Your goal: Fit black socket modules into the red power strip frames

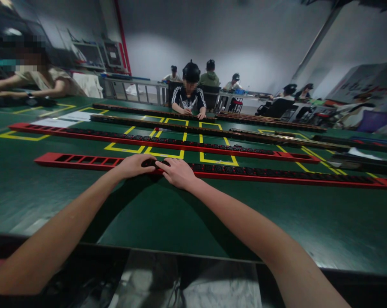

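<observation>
L hand (134, 166) & R hand (177, 172), grip closed on black insert (151, 163) lying between them in red strip (84, 160) (nearest one).

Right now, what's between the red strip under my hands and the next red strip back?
In the head view, between the near red strip and the far red strip lies only green table with yellow tape lines.

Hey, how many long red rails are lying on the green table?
2. The nearer red rail lies under the left hand and right hand; the second red rail lies just beyond it. The farther rails look dark; more may be hidden at right.
</observation>
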Available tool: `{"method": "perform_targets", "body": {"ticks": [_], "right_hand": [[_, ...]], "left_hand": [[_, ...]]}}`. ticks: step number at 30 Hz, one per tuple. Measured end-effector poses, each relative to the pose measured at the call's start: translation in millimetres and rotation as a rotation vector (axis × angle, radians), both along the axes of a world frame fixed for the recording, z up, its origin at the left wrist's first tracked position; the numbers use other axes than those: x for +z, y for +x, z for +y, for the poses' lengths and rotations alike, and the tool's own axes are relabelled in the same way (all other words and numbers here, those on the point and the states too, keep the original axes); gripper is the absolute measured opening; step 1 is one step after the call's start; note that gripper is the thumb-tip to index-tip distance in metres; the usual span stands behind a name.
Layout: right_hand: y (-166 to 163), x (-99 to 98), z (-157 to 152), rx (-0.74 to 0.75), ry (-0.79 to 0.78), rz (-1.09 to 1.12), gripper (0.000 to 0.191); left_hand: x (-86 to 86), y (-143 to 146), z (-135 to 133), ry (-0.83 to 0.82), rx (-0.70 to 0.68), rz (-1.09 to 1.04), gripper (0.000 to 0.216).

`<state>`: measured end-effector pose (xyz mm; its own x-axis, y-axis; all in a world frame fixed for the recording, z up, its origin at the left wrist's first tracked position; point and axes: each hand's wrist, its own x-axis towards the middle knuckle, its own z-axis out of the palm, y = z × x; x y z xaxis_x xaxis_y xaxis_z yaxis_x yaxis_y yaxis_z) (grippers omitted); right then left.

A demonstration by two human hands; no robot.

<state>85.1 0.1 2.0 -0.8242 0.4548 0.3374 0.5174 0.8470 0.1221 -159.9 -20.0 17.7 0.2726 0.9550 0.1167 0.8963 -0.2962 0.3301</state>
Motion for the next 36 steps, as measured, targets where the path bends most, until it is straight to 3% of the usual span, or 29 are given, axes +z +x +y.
{"method": "perform_targets", "body": {"ticks": [36], "right_hand": [[-0.4, -1.2, 0.9, 0.02, 0.034, 0.012, 0.051]], "left_hand": [[-3.1, -2.3, 3.1, 0.004, -0.015, 0.017, 0.063]]}}
